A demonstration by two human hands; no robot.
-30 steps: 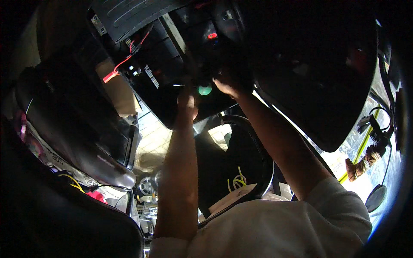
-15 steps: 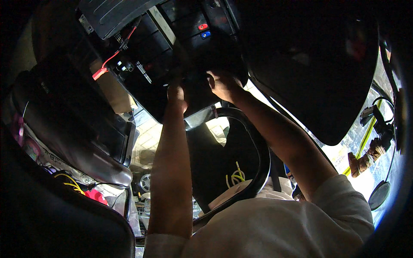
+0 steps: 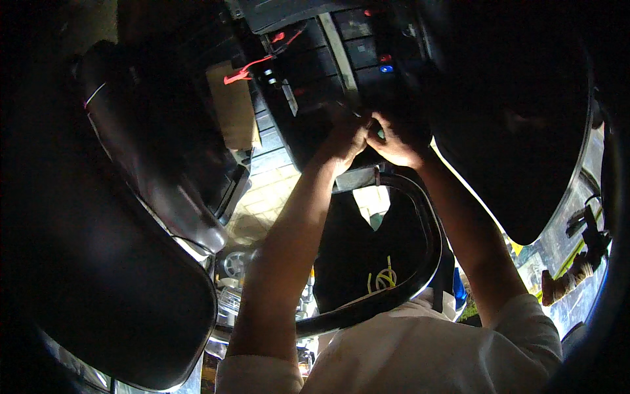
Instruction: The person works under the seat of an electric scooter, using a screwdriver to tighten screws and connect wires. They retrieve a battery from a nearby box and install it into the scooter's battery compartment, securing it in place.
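In the head view my two hands meet at the lower part of a black panelled housing (image 3: pixel 308 65). My left hand (image 3: pixel 348 141) has curled fingers near a thin dark piece; what it grips is unclear. My right hand (image 3: pixel 397 141) touches it, thumb and fingers closed round a small green thing (image 3: pixel 380 134), mostly hidden. Above them are a pale metal strip (image 3: pixel 335 49) and red and blue fittings (image 3: pixel 386 64). A red wire (image 3: pixel 246 71) hangs at the housing's left.
A black padded seat (image 3: pixel 151 164) and cardboard (image 3: pixel 231 108) lie left. A dark panel (image 3: pixel 508 131) fills the right. A black tubular frame (image 3: pixel 426 217), yellow cables (image 3: pixel 382 279) and a dark rounded cushion (image 3: pixel 131 289) are below.
The view has shifted, the scene now sitting further right. My left hand has moved rightward to meet my right hand; the green thing is now largely covered.
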